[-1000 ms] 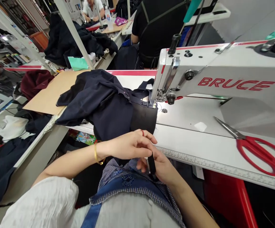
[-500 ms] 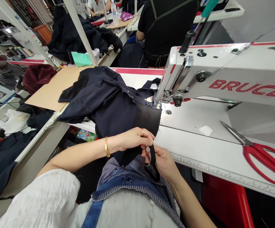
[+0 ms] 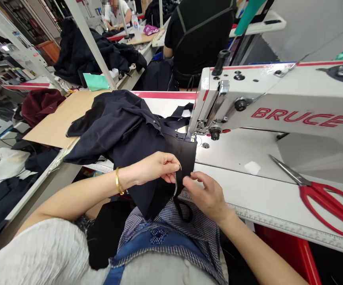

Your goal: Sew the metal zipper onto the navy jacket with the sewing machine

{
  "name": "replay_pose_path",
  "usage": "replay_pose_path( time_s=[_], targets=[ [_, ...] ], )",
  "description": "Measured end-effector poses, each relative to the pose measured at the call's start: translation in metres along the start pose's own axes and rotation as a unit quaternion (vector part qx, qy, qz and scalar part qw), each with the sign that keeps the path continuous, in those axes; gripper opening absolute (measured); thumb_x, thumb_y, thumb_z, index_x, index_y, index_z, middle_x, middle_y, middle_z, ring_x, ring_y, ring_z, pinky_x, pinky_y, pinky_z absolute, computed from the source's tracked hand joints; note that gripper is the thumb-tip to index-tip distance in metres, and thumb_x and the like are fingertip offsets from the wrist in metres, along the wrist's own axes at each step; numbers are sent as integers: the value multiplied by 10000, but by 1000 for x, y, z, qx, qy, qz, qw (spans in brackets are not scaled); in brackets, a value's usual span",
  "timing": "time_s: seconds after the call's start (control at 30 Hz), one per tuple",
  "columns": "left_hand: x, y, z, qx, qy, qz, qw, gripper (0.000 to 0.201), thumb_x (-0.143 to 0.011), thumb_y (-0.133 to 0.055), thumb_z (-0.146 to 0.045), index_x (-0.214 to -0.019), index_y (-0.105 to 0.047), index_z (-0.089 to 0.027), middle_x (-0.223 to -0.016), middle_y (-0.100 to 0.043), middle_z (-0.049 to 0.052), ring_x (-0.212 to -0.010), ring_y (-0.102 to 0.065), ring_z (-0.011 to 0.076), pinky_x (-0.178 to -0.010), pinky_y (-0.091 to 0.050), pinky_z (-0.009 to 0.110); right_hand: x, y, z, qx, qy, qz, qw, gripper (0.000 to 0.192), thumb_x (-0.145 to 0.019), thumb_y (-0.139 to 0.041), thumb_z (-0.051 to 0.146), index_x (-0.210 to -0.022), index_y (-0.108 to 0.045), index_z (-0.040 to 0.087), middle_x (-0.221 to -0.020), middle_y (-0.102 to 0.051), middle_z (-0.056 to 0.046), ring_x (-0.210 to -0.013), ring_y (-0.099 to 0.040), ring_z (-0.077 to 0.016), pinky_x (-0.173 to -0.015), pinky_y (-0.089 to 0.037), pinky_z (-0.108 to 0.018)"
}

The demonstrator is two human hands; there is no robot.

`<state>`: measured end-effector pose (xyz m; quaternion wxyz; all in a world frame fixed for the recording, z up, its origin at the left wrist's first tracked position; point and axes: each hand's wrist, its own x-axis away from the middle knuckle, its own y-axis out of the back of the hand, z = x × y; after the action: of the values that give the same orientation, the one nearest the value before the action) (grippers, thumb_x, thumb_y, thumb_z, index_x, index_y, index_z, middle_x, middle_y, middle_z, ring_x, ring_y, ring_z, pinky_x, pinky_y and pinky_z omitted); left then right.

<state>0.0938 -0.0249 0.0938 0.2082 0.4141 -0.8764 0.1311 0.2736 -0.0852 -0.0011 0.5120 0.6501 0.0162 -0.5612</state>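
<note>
Between the thumb and fingers of my left hand (image 3: 162, 169) is the end of a dark zipper (image 3: 175, 186) with metal teeth. Its tape hangs down and loops over the checked apron (image 3: 153, 229). My right hand (image 3: 208, 194) is just to the right, fingers apart and bent, with nothing visible in it. Behind both hands, a dark navy garment (image 3: 126, 126) is spread on the table. Its black panel (image 3: 183, 154) reaches the needle area of the white sewing machine (image 3: 278, 95).
Red-handled scissors (image 3: 316, 194) rest on the right of the table, near a small white scrap (image 3: 252, 168). A ruler strip (image 3: 257, 215) runs along the front edge. A person in black (image 3: 202, 39) sits beyond the machine. Brown cardboard (image 3: 49, 114) is at left.
My right hand has let go of the zipper and moved away to the right, its fingers spreading. My left hand keeps hold of the zipper end. The camera view has shifted slightly.
</note>
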Motion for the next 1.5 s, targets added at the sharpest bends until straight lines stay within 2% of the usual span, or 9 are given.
replay_pose_path(
  time_s=[0.13,0.3,0.37,0.47,0.57,0.77,0.9,1.07,1.5],
  targets=[
    [-21,1,-10,-4,14,17,1000,117,-817,-505,-217,-761,-496,-114,-577,-557,-22,-527,-542,49,-543,-440,161,-23,-3,-20,-55,125,-2,991,308,-808,-491,69,-999,-620,273,-685,-541,4,-691,-564,-128,-638,-475,-254],
    [-67,18,-20,-192,-51,-6,980,124,-849,-439,-212,-806,-512,-120,-677,-592,20,-647,-588,112,-626,-469,239,-34,-8,-63,-14,115,76,990,274,-868,-412,111,-998,-626,222,-861,-640,-30,-854,-587,-145,-751,-479,-265],
    [-89,26,-17,-392,-164,-27,905,146,-844,-449,-212,-885,-549,-113,-810,-618,70,-782,-594,172,-736,-466,316,-34,-15,-82,59,103,57,991,267,-867,-405,102,-1009,-613,190,-935,-647,-41,-854,-590,-139,-716,-476,-245],
    [-117,37,-8,-615,-296,-18,731,261,-817,-523,-256,-1023,-542,-96,-995,-589,137,-973,-531,246,-865,-405,390,-32,-28,-98,123,54,81,988,269,-863,-373,80,-989,-603,135,-957,-648,-62,-779,-595,-125,-650,-458,-227],
    [-133,46,2,-679,-317,-11,661,425,-777,-571,-406,-1067,-530,-98,-998,-581,137,-975,-508,261,-851,-405,395,-29,-35,-98,118,24,124,985,252,-859,-362,73,-924,-603,114,-928,-647,-75,-753,-585,-137,-644,-439,-247],
    [-140,54,11,-626,-311,-62,713,390,-731,-601,-475,-888,-596,-118,-905,-595,111,-978,-496,251,-851,-403,367,-29,-33,-91,96,-6,141,985,228,-847,-390,76,-815,-605,146,-901,-651,-55,-813,-574,-161,-695,-401,-267],
    [-143,56,13,-562,-290,-66,772,135,-824,-489,-225,-862,-592,-145,-907,-610,66,-955,-513,198,-880,-392,343,-31,-34,-93,100,-26,163,981,275,-834,-357,51,-780,-604,160,-929,-650,-53,-835,-573,-162,-684,-399,-268],
    [-146,58,15,-500,-282,-102,812,235,-773,-413,-62,-956,-541,-134,-1010,-582,63,-949,-504,167,-869,-409,307,-34,-34,-95,107,-27,174,979,325,-797,-330,-5,-742,-597,173,-837,-653,-51,-821,-582,-160,-670,-410,-263],
    [-142,47,18,-667,-365,-54,648,223,-889,-365,-202,-922,-580,-157,-908,-593,69,-939,-490,196,-831,-356,347,-35,-34,-96,91,-40,183,978,299,-799,-339,12,-729,-583,170,-870,-650,-63,-810,-587,-166,-658,-424,-261]
  ],
)
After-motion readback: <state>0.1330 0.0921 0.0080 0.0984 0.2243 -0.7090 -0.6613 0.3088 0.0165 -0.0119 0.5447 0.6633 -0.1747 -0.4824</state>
